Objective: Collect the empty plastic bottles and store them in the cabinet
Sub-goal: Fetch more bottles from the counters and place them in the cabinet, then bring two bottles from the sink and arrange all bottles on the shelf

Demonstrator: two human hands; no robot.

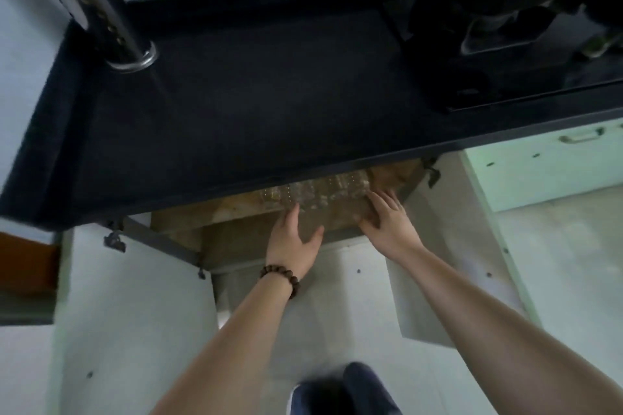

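Observation:
Several clear empty plastic bottles (315,193) lie side by side on the wooden shelf (232,210) of the open cabinet under the black countertop (253,87). My left hand (292,241), with a bead bracelet at the wrist, reaches in with straight fingers that touch the near side of the bottles, thumb spread to the right. My right hand (384,217) lies beside it with splayed straight fingers against the bottles' right end. The counter's edge hides the far part of the bottles.
Both cabinet doors stand swung open, the left door (135,307) and the right door (451,239). A metal holder with chopsticks (116,27) and a black wok on a stove (505,10) sit on the counter. A pale green drawer (553,165) is at right; my shoe (340,391) is below.

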